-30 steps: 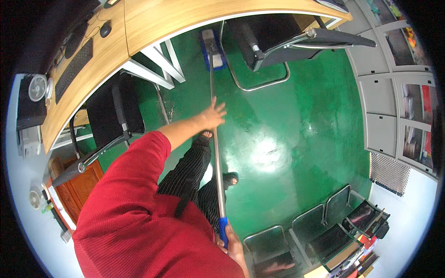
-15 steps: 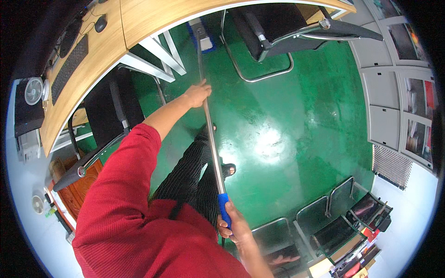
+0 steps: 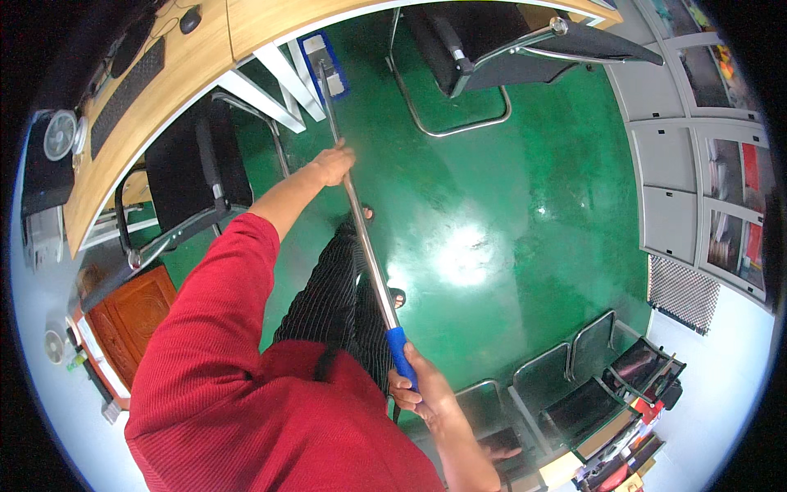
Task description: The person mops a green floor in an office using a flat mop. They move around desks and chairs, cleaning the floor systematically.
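Green floor (image 3: 557, 213) shone in one bright patch, with a wooden tabletop (image 3: 270, 18) over its far edge. One flat mop (image 3: 370, 246) slanted across it, the blue-rimmed pad (image 3: 318, 56) down near the floor's far edge, just beside the tabletop's white legs (image 3: 291, 86). The left grip (image 3: 332, 164) was closed around the shiny pole (image 3: 358, 205) — the right grip (image 3: 422, 385) was wrapped around the blue cover (image 3: 398, 348) at the near end. The pole looked stiff and likely light, but smooth enough to slip in a wet hand. The pad seemed soft and hard to break. The cover looked best to hold — with the other hand lower, to steer.
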Motion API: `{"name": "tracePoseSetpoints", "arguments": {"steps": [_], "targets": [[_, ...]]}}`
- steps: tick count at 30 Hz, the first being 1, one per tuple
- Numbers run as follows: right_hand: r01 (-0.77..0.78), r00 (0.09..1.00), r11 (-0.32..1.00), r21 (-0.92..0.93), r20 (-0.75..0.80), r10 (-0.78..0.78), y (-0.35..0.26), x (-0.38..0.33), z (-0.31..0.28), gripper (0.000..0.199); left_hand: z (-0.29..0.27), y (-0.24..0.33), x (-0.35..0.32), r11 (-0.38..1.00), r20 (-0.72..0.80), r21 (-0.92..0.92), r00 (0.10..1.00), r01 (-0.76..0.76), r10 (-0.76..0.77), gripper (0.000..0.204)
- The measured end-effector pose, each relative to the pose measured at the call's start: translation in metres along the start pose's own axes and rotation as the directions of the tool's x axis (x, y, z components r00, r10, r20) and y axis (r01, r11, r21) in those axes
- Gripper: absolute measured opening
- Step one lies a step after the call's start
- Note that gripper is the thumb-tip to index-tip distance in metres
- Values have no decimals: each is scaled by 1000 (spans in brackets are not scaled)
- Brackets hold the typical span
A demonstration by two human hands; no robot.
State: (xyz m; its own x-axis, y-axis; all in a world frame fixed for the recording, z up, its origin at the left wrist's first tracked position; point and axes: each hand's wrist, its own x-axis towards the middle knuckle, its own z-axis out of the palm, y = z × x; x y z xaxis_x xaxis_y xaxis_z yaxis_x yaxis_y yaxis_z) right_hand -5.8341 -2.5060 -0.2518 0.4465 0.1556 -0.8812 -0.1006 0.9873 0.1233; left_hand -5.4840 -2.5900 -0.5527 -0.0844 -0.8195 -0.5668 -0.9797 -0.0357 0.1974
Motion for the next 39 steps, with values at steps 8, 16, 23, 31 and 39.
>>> {"name": "tracePoseSetpoints", "arguments": {"steps": [8, 16, 23, 31, 39], "targets": [[-46, 998, 980, 193, -28, 52, 81, -68, -112, 27, 58, 124, -40, 988, -135, -87, 984, -126, 114, 34], [113, 848, 952, -284, -472, -242, 114, -247, -189, 51, 37, 354, -80, 973, 26, -85, 976, -214, 217, 25], [-156, 523, 526, -836, -522, -674, 130, -330, -197, 37, 39, 485, -59, 854, -448, -389, 881, -347, 154, 26], [-380, 222, 391, -838, -493, -841, 71, -301, -164, 38, 3, 515, 51, 701, -564, -544, 820, -461, 101, 17], [-171, -75, 451, -876, -445, -892, 50, -273, -188, 35, -57, 514, 110, 837, -268, -202, 851, -508, 451, 15]]}}
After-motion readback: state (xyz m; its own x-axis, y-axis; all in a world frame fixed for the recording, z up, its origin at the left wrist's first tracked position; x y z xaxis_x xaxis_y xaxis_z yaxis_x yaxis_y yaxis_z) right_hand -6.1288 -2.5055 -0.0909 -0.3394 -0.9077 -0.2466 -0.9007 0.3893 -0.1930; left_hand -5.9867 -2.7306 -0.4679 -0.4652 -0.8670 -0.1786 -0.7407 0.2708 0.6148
